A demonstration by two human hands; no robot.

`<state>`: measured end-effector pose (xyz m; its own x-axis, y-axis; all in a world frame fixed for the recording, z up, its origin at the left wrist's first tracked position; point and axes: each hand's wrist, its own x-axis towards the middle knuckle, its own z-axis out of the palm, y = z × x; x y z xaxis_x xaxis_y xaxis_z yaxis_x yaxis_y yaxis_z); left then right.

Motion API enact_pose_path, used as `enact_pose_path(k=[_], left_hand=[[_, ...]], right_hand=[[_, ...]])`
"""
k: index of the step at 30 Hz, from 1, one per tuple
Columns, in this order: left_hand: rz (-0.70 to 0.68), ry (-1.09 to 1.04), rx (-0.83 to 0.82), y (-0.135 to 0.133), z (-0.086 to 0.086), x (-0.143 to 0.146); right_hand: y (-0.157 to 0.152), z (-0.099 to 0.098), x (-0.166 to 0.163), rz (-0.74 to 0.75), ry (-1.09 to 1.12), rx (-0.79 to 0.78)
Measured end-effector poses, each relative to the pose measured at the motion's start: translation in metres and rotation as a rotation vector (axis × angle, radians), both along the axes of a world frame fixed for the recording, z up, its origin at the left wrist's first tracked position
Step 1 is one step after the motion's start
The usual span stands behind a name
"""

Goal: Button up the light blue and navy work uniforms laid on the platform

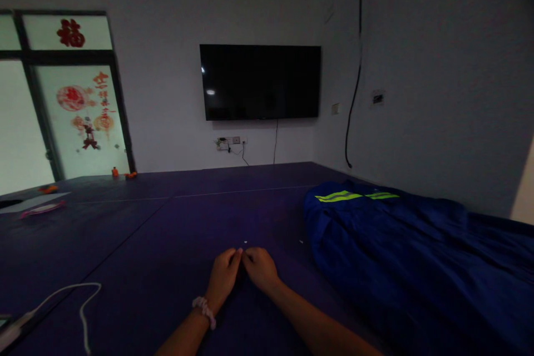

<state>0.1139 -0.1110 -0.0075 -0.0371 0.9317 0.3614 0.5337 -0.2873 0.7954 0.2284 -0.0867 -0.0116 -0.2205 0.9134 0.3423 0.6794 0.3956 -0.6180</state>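
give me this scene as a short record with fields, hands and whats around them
surface: dark purple table
left hand: resting on the table, fingertips meeting the right hand; pink scrunchie on the wrist
right hand: resting on the table, fingers curled; too dim to tell if anything is pinched
nearest item: blue garment with yellow-green reflective stripes, lying to the right, apart from both hands
near left: white cable
far wall: dark television
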Motion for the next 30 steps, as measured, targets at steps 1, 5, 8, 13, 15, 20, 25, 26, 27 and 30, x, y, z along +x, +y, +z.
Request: enact_pose_path(k=[1, 5, 8, 13, 15, 20, 25, 26, 27, 30], left_hand=[[0.001, 0.002, 0.001, 0.0000, 0.0001, 0.0001], [0.005, 0.015, 0.010, -0.0012, 0.0014, 0.0001], [-0.002, 0.017, 0.003, -0.0018, 0.0019, 0.0001], [0.004, 0.019, 0.011, -0.0012, 0.0002, 0.0001], [0.003, 0.019, 0.013, -0.0009, -0.0006, 0.0001], [-0.004, 0.007, 0.010, -0.0006, -0.0012, 0.0007], [0.001, -0.006, 0.009, -0.0006, -0.0007, 0.0010], [0.003, -0.008, 0.009, -0.0005, -0.0005, 0.0010], [0.004, -0.009, 0.009, -0.0005, -0.0003, 0.0009], [0.005, -0.003, 0.008, -0.0004, 0.0002, 0.0009]], right_hand=[[-0.0003, 0.0003, 0.0001, -0.002, 0.002, -0.001], [-0.0013, 0.0006, -0.0002, -0.010, 0.006, 0.005], [-0.0010, 0.0001, -0.0005, -0.010, 0.010, 0.004], [-0.0003, 0.0002, 0.0002, -0.003, 0.003, -0.008], [-0.0010, 0.0008, 0.0005, -0.007, -0.002, -0.004], [-0.0028, 0.0016, 0.0004, -0.030, -0.009, 0.003], [-0.0024, 0.0014, 0.0003, -0.022, -0.015, -0.016], [-0.0023, 0.0014, 0.0002, -0.021, -0.013, -0.017], [-0.0021, 0.0015, 0.0002, -0.022, -0.011, -0.016], [-0.0018, 0.0022, 0.0001, -0.026, -0.008, -0.015]])
